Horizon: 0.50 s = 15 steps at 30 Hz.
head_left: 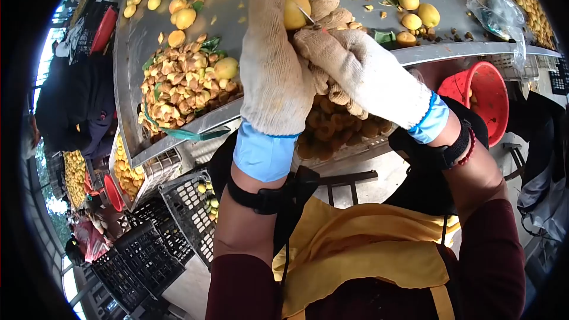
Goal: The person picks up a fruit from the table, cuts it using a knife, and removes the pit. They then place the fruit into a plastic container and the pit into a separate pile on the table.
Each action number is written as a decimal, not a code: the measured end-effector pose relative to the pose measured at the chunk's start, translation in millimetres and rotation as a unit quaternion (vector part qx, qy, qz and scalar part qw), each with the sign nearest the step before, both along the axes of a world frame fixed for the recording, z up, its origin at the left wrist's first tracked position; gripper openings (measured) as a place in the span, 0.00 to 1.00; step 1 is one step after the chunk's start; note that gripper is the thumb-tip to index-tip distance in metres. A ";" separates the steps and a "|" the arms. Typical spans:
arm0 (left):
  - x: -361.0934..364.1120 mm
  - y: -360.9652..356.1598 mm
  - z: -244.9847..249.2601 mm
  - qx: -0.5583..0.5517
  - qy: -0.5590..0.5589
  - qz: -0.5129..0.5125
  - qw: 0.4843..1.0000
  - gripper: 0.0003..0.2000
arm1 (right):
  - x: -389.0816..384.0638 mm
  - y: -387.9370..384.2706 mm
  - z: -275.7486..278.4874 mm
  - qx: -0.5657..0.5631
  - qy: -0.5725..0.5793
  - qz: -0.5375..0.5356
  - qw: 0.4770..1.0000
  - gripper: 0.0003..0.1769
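stainless steel table [136, 41], seen from a standing position at its near edge, in a busy sorting area with black crates [148, 249] on the floor to the left.

grip: left hand [275, 53], in a knit glove over a blue one, is curled closed around a yellow fruit [293, 15], with the fingers wrapped over its left side so only part of it shows. right hand [355, 65], gloved the same way, is closed on a small blade [306, 14], with the thumb and fingers pressed together at its base. both hands touch each other above the near edge, about midway along it.

orientation: the fruit looks oval, with its long axis running away from the person toward the far edge, though the glove hides much of it. the blade is a thin sliver slanting from the right hand up toward the far left, its tip at the fruit's right side.

surroundings: a pile of cut pieces [178, 89] lies at the near left corner. whole fruits [409, 0] are scattered along the far side. a clear plastic bag [495, 12] sits near the right end. a red basket [489, 98] hangs just below the near edge on the right. a brownish-orange heap [332, 130] shows under the wrists; whether it lies on the table or in a tray below cannot be told.
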State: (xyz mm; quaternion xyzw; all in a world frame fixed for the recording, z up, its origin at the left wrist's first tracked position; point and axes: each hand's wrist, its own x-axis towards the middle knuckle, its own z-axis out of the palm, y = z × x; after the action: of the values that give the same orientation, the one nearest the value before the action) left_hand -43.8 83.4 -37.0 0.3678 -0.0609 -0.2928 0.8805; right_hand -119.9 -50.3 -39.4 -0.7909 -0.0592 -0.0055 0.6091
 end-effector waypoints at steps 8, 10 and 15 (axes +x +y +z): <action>4.7 14.5 20.4 0.088 -0.122 -0.033 0.988 0.24 | -9.1 4.6 33.0 0.137 0.193 -0.049 0.970 0.25; -6.3 6.5 16.9 0.066 -0.061 0.018 0.996 0.23 | -2.2 16.8 11.5 0.025 0.087 -0.109 0.990 0.28; 0.6 6.1 12.8 0.036 -0.005 0.029 0.999 0.21 | 8.5 13.4 24.3 0.031 0.138 -0.095 0.985 0.29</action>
State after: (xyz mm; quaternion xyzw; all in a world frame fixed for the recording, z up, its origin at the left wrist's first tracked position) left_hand -43.2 89.5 -24.3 0.4028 -0.0443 -0.2671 0.8743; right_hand -111.4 -36.9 -15.1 -0.7666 0.1013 0.0436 0.6326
